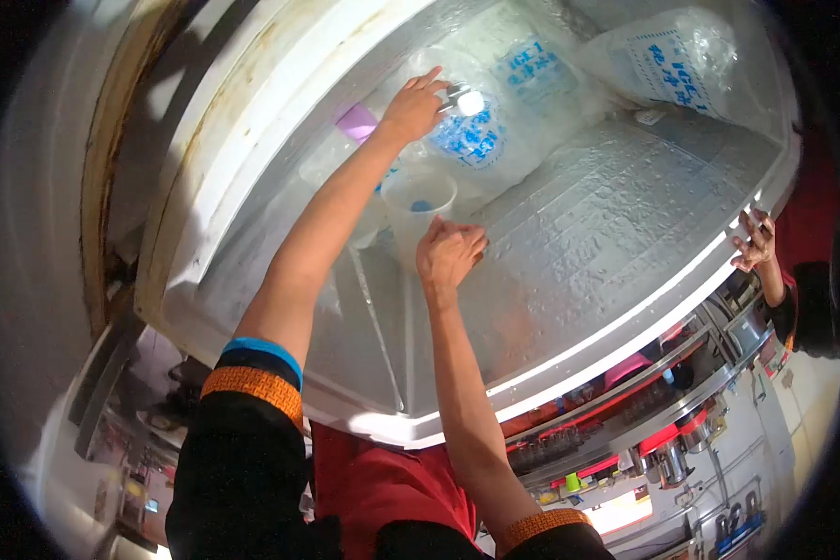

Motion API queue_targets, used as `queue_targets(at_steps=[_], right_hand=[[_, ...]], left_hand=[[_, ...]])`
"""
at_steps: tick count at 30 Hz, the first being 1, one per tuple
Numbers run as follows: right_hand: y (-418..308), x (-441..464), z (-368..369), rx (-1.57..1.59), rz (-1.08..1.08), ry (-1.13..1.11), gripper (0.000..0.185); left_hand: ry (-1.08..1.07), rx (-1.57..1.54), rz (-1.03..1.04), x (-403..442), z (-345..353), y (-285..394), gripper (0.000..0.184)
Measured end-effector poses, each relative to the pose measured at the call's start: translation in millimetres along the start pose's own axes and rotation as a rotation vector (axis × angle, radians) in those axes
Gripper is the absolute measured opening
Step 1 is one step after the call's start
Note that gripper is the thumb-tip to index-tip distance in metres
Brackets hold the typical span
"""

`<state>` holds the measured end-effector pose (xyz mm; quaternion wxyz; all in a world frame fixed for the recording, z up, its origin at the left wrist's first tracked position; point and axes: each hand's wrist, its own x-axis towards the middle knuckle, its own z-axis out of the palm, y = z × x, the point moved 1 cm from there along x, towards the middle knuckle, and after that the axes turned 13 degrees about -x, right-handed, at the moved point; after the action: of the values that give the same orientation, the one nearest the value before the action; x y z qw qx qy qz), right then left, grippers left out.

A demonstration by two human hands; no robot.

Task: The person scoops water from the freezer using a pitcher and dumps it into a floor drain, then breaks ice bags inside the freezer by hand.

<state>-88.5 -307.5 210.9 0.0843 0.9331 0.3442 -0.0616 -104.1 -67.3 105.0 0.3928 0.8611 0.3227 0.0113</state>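
Note:
My left hand (415,107) reaches deep into a white chest freezer, its fingers curled at a small shiny, dark-edged object (454,99) with a bright white lump (471,103) at its end. I cannot make out what kind of thing it is. Just beyond lie clear plastic ice bags (532,70) printed in blue. Nearer to me, my right hand (450,254) is closed at the side of a translucent plastic cup (418,213), which stands with its mouth up. A bluish patch shows inside the cup. The fingers partly hide its lower wall.
Another ice bag (672,65) fills the far right corner. A purple piece (356,121) lies left of my left hand. The freezer's white rim (551,359) runs in front of me. Another person's hand (758,241) rests on the rim at right. Shelves with metal pots (672,462) stand outside.

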Motion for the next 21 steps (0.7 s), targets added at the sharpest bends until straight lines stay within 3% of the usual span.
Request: queue_targets(at_steps=[2,4,6,10,12,14,16,19,21], right_hand=[[22,19,16,0.326,-0.005,-0.598,0.060],[43,53,-28,0.682,-0.056,-0.713,0.058],[56,90,-75,0.825,0.182,-0.646,0.053],[58,178,-135,1.112,0.307,-0.387,0.042],[44,231,-122,1.066,0.220,-0.251,0.044],[18,285,-88,0.798,0.035,0.021,0.048],[-2,337,-34,0.521,-0.066,0.011,0.049],[-15,379,27,0.349,-0.145,0.110,0.050],[-1,401,38,0.365,-0.138,0.025,0.050]], left_hand=[[0.023,-0.012,0.058,1,0,-1,0.018],[0.024,-0.029,0.071,0,-3,-4,0.018],[0.038,-0.035,0.069,0,-1,-4,0.017],[0.085,-0.017,0.088,-2,-1,0,0.015],[0.087,-0.057,0.068,-3,-2,2,0.014],[0.088,-0.096,0.049,-1,-1,4,0.013],[0.078,-0.097,0.015,0,-1,5,0.012],[0.065,-0.116,-0.004,4,-5,7,0.011],[0.050,-0.129,-0.007,2,-5,6,0.011]])
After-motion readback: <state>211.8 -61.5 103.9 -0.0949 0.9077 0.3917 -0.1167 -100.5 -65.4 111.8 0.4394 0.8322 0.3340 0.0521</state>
